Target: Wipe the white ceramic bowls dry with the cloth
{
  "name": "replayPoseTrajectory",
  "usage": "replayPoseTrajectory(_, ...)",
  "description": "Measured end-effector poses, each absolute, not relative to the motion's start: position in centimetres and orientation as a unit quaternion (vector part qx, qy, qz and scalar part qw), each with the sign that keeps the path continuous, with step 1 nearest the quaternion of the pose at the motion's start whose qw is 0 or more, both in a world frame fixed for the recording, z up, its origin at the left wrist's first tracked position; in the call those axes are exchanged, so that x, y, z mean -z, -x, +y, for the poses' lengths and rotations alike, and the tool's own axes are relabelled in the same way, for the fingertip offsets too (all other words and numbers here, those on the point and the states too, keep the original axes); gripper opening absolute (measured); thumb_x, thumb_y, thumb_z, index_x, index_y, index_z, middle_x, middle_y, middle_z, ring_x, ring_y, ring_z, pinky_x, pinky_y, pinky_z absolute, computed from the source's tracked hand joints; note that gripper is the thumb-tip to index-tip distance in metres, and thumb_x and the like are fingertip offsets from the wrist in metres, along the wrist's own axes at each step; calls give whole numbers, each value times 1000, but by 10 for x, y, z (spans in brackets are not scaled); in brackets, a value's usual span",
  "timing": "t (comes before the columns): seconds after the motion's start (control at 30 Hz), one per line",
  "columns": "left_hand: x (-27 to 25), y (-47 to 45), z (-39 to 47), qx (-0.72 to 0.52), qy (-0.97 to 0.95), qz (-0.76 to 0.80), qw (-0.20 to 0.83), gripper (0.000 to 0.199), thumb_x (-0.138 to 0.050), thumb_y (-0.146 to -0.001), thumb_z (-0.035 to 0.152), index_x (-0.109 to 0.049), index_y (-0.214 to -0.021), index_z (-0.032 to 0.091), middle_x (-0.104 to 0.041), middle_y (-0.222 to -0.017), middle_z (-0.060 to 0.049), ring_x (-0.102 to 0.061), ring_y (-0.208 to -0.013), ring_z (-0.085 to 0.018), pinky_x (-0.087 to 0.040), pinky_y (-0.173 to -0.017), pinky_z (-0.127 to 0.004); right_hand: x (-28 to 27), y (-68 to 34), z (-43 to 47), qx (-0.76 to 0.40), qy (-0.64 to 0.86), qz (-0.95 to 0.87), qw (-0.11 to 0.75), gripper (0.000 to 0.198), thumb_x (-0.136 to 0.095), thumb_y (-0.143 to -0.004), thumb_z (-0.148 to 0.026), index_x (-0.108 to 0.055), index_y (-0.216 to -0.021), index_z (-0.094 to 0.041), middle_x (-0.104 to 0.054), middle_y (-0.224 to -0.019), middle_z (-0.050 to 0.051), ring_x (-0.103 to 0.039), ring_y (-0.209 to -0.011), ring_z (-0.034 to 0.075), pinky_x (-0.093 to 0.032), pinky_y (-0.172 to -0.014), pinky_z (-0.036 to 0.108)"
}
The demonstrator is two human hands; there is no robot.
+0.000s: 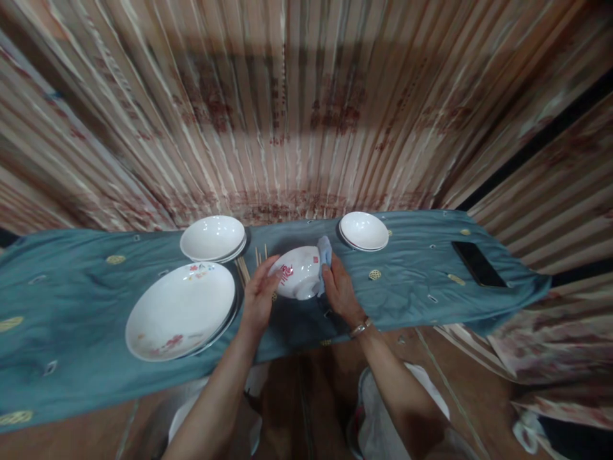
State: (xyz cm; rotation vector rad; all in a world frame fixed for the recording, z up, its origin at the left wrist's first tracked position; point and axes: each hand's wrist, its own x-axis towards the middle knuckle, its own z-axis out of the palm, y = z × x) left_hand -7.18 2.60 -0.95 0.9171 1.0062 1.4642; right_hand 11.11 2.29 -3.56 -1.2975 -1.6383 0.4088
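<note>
1. Presently, one bowl (299, 268) is tilted between the hands, above the table (402, 300), outer wall and foot toward the viewer.
2. Bowl finish: glossy white, with red characters on the wall and a small red square mark near the cloth.
3. Left hand (261, 291): gripping the bowl's left side.
4. Right hand (341, 291): pinching one pale blue cloth (325, 252) against the bowl's right side.
5. Stacks: three, all white. Front-left, large plates (184, 313); behind them, deep dishes (211, 237); right, small dishes (364, 230). Each shows at least two pieces; exact totals are hidden.
6. Chopsticks (243, 271): several, beside the left hand; exact count unclear.
7. Phone (479, 264): one, black, far right.
</note>
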Motion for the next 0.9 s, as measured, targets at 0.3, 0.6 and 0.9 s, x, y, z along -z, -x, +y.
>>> replayPoseTrajectory(0.3,17,55,19,-597,-394,396,577,35,-78,-66,29,-62,-95,21,-67,-78,4,-58,-65,-10,-45,-62,-22,23,-113,27,-143,527,-678,493,46,-29,-101,-37,-43,-140,-16,-56,-132,17,-52,-124,28,-42,-105,51)
replayPoseTrajectory(0.6,11,61,20,-560,-447,417,559,34,-75,-67,26,-68,-100,19,-70,-92,-2,-62,-79,-15,-49,-72,-26,19,-115,25,-87,539,-703,456,45,-29,-101,-36,-43,-140,-17,-53,-133,19,-48,-126,30,-40,-107,55)
replayPoseTrajectory(0.9,5,62,21,-553,-498,490,455,35,-68,-74,36,-69,-105,19,-70,-99,-5,-61,-81,-17,-49,-73,-28,7,-93,14,5,502,-776,383,51,-32,-100,-28,-30,-149,-14,-34,-151,19,-30,-142,29,-31,-113,54)
